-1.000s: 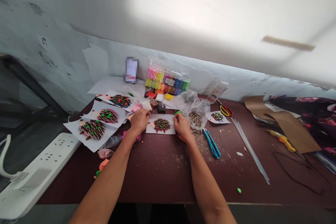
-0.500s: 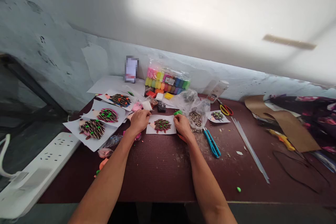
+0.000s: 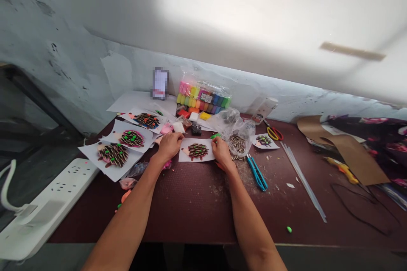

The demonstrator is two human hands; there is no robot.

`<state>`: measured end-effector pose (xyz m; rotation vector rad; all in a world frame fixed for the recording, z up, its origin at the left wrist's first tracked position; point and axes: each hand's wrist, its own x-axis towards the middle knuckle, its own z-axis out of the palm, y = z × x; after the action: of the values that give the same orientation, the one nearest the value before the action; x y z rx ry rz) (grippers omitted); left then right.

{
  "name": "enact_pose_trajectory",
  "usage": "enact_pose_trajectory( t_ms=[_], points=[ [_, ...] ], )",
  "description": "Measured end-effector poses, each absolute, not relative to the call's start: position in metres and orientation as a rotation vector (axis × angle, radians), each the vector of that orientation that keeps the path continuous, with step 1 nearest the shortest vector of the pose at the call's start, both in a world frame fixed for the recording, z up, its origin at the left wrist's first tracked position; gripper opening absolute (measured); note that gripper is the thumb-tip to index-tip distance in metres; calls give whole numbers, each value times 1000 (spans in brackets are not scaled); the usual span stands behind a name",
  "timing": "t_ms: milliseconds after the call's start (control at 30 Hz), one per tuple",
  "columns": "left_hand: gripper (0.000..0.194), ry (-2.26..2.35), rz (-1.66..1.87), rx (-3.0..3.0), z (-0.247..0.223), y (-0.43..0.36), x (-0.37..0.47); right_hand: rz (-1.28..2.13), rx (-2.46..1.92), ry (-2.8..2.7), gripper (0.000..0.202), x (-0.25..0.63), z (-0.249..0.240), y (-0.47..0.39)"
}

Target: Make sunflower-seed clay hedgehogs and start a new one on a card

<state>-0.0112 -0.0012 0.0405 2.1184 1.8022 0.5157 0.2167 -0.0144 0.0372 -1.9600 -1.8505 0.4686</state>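
Note:
A small white card (image 3: 186, 159) bears a hedgehog (image 3: 197, 151) with a pinkish clay face, dark striped seed-like spines and green dots. My left hand (image 3: 169, 149) pinches the card near its upper left corner. At the right edge, my right hand (image 3: 221, 152) has its fingers closed on the same card; its fingertips are partly hidden. Just beyond the right hand sits a clear plastic bag (image 3: 233, 125) with striped seeds (image 3: 237, 144) in its mouth. A bit of green clay (image 3: 216, 136) lies behind that hand.
Finished-looking hedgehog pictures (image 3: 112, 154) overlap on the left, beside a white power strip (image 3: 38, 211). Colored clay packs (image 3: 203, 97) stand at the wall. To the right lie a blue utility knife (image 3: 257, 173), scissors (image 3: 274, 132), glue sticks (image 3: 303, 182) and a yellow glue gun (image 3: 341, 169).
The view has shifted slightly. Both hands keep their hold on the card, which appears slightly farther right and a little turned.

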Motion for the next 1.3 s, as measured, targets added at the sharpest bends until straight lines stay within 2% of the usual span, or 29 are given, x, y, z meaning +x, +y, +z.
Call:
enact_pose_trajectory(
  t_ms=[533, 833, 1133, 1300],
  points=[
    [28, 1704, 664, 2025, 48, -1, -8, 668, -1754, -1630, 12, 227, 29, -5],
    [21, 1570, 920, 1808, 54, 4, -17, 904, -1657, -1424, 10, 214, 54, -12],
    [31, 1400, 978, 1489, 70, -3, -49, 1206, -1445, -1342, 13, 188, 75, -23],
    [32, 1372, 1007, 1517, 83, -5, -76, 1335, -1334, -1381, 14, 169, 86, -28]
  ],
)
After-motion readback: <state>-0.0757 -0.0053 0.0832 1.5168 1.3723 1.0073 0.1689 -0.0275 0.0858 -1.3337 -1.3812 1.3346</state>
